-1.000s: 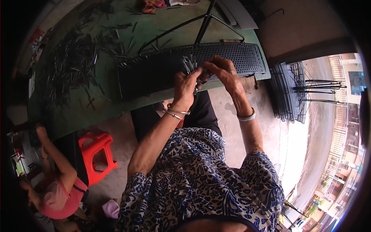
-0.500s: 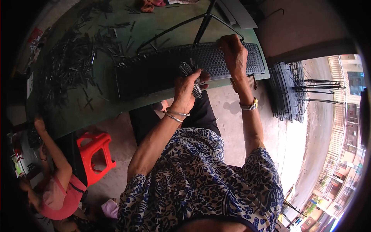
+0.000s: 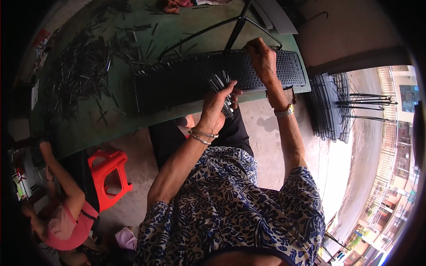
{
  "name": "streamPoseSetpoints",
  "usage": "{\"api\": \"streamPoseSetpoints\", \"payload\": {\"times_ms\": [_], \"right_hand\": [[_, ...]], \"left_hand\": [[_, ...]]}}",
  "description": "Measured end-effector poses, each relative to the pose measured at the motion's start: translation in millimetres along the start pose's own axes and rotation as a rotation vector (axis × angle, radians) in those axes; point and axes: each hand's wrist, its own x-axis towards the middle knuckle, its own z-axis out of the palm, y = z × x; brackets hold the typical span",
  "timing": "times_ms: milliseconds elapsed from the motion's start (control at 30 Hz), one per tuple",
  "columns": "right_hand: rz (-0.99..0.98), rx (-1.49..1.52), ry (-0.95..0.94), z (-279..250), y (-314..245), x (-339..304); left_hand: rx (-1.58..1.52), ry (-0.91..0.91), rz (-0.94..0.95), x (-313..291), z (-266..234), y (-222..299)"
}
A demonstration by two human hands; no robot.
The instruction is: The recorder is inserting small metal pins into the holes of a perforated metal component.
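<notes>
A long black perforated metal panel (image 3: 290,66) lies along the near edge of the green table, with a black rod frame (image 3: 237,31) rising from its far side. My left hand (image 3: 216,103) is closed around a bundle of thin dark strips (image 3: 218,83), held over the panel's near edge. My right hand (image 3: 262,57) is over the far edge of the panel, right of the frame's upright. Its fingers are bent together in a pinch; whatever they hold is hidden. Several short dark pieces line the panel's far edge to the left.
A large pile of dark strips (image 3: 80,66) covers the left of the green table (image 3: 84,133). A red plastic stool (image 3: 106,177) stands at lower left, near a person in a pink cap (image 3: 66,230). Black wire racks (image 3: 330,106) are stacked on the floor at right.
My right hand has moved slightly left along the panel's far edge. My left hand, still holding the bundle, has shifted a little right and nearer to me.
</notes>
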Motion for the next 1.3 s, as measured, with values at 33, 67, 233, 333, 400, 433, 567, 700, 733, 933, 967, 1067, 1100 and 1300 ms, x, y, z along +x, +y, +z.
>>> {"api": "streamPoseSetpoints", "payload": {"times_ms": [33,67,233,333,400,433,567,700,733,933,967,1067,1100,1300], "right_hand": [[0.012,-0.001,-0.011,0,0,0],[0.011,-0.002,-0.01,0,2,-1],[-0.076,0.119,-0.152,-6,-3,-1],[-0.165,0.114,-0.22,-9,4,2],[-0.164,0.107,-0.223,-6,7,2],[-0.164,0.101,-0.229,-5,9,1],[-0.145,0.043,-0.132,1,-1,-4],[-0.084,-0.192,-0.067,2,0,-13],[-0.096,-0.283,-0.071,1,0,-15],[0.332,0.291,-0.479,-29,-51,-24],[0.367,0.418,-0.524,-37,-65,-31],[0.433,0.763,-0.678,-37,-57,-37],[0.385,0.675,-0.646,-39,-56,-36],[0.494,0.784,-0.711,-45,-68,-38]], "left_hand": [[0.005,-0.007,0.013,1,-1,-1],[0.011,-0.016,0.025,1,-1,-2],[-0.024,-0.027,0.045,-1,-1,-2],[-0.028,-0.046,0.058,-2,1,-1],[-0.025,-0.055,0.059,-1,2,-1],[-0.036,-0.057,0.064,1,1,-3],[-0.073,-0.062,0.073,1,-4,-4],[-0.051,-0.061,0.081,2,-3,-4],[-0.043,-0.058,0.083,2,-3,-5],[-0.032,-0.038,0.124,-1,-8,0],[-0.033,-0.049,0.125,0,-7,-1],[0.029,-0.026,0.115,1,-5,-4],[0.03,-0.029,0.111,1,-4,-5],[0.07,-0.046,0.143,4,-6,-5]]}}
